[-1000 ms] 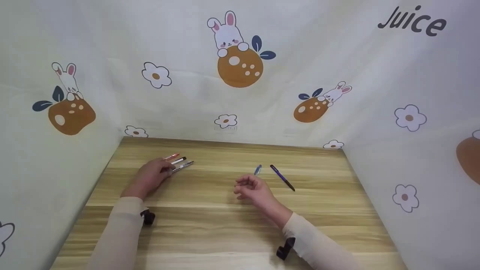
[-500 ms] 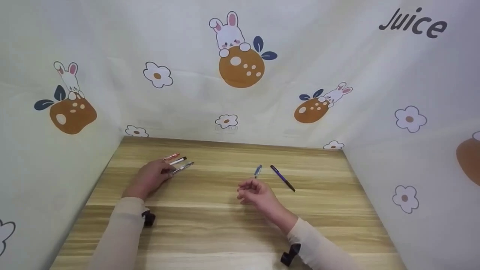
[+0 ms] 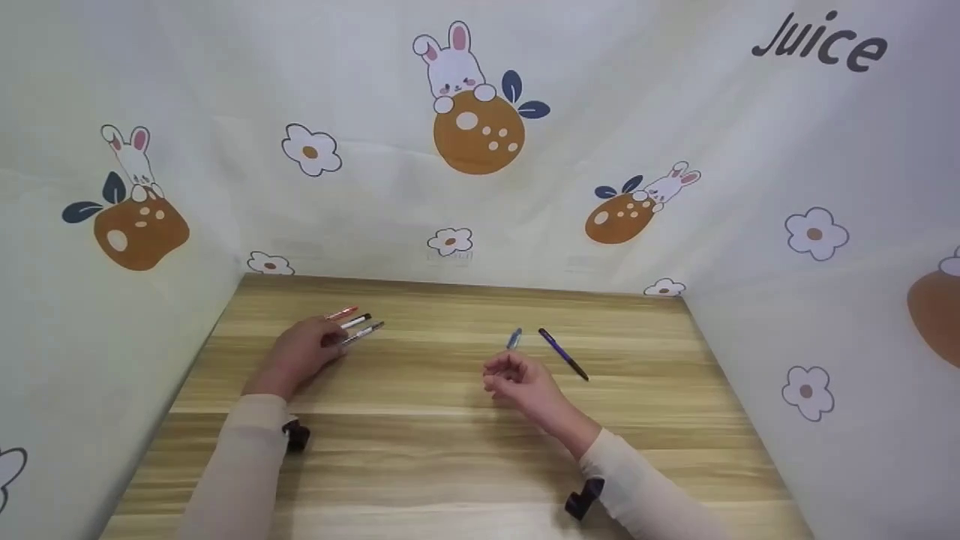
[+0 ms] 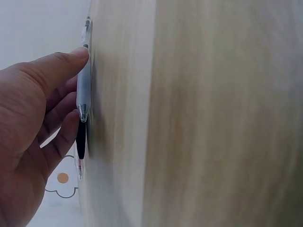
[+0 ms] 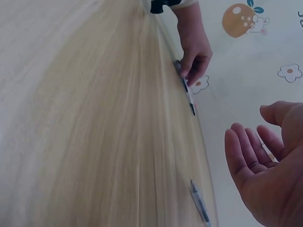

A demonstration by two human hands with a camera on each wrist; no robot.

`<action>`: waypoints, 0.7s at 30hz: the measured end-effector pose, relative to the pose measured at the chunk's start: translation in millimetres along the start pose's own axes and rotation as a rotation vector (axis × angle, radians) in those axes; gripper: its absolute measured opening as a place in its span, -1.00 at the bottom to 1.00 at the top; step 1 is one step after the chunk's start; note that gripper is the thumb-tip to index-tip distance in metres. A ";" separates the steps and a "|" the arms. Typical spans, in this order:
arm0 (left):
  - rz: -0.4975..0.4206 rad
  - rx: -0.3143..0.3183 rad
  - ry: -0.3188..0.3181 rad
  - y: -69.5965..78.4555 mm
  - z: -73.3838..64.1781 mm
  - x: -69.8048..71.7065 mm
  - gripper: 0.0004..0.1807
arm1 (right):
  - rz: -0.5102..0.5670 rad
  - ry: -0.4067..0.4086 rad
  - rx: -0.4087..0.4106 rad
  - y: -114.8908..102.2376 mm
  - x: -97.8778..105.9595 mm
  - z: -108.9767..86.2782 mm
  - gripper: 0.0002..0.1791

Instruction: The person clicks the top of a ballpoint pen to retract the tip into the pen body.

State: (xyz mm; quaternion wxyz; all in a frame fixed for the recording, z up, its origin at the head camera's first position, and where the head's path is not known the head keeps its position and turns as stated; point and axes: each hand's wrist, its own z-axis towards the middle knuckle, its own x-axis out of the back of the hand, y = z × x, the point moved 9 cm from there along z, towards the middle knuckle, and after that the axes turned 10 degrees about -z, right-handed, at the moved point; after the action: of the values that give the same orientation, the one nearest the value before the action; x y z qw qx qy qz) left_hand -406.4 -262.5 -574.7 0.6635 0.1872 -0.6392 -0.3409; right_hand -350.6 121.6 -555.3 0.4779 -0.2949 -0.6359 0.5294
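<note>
My left hand [image 3: 304, 352] is at three pens lying side by side at the back left of the table. These are a red-tipped pen [image 3: 343, 312], a white pen with a black end [image 3: 355, 321] and a grey clear-barrelled pen [image 3: 364, 332]. In the left wrist view the thumb lies on the grey pen's barrel and curled fingers meet it from the other side. Empty and loosely curled, my right hand [image 3: 529, 386] hovers over the table. Just beyond it lies a light blue pen [image 3: 514, 337], partly hidden by the fingers.
A dark blue pen [image 3: 564, 354] with a black grip lies slantwise to the right of the light blue one. The wood-grain table [image 3: 420, 465] is walled at the back and sides by a pale curtain [image 3: 360, 210] printed with rabbits, oranges and flowers.
My right hand has drifted slightly right, staying empty. The left hand and the pens hold their places, apart from a slight shift of the whole view.
</note>
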 end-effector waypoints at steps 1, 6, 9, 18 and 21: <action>0.001 0.001 0.003 -0.3 0.6 0.0 -0.75 | -0.013 0.003 0.006 -0.4 2.6 -0.3 -0.67; 0.002 -0.001 0.012 0.9 3.4 0.7 -0.74 | -0.065 0.016 0.011 -0.1 15.6 -0.6 -0.65; -0.001 0.000 0.010 5.5 5.0 -1.7 -0.74 | -0.101 0.027 0.004 1.6 23.9 -1.4 -0.69; -0.076 -0.015 0.006 36.8 11.3 -20.0 -0.76 | -0.286 0.079 0.087 2.8 47.7 0.2 -0.74; -0.117 -0.039 -0.003 52.9 13.7 -29.9 -0.77 | -0.289 0.100 0.083 7.4 56.2 -2.4 -0.77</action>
State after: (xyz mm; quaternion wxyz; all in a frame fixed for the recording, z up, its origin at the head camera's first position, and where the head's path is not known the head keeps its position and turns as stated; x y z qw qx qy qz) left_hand -407.0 -202.4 -558.5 0.6450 0.2105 -0.6214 -0.3918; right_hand -370.1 173.9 -545.8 0.5919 -0.2065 -0.6248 0.4655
